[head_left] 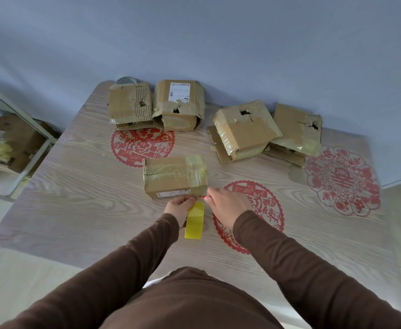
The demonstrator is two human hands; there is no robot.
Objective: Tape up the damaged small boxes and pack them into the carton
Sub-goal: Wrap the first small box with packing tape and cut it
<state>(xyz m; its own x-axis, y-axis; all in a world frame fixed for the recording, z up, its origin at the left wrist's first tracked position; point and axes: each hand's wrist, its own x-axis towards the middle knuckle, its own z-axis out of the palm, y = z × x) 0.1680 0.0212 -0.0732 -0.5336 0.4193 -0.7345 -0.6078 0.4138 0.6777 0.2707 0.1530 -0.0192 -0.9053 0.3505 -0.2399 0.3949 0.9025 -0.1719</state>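
Pale wood-grain table (pixel 76 210) with rounded corners, pushed up against a plain blue-grey wall (pixel 218 39). Three red paper-cut decals on the top: one far left (pixel 142 146), one near the middle (pixel 265 210), and a paler flower-shaped one (pixel 344 181) on the right. Light tiled floor (pixel 16 293) below. A metal-framed mirror (pixel 12 143) leans at the left. Soft, even light.

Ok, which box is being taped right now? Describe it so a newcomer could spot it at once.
On the wood-grain table, look nearer than the four boxes along the wall, between two red paper-cut decorations. The small box there lies alone, just beyond the hands and the yellow tape roll. Unlike the other four boxes, it shows no hole in its top.
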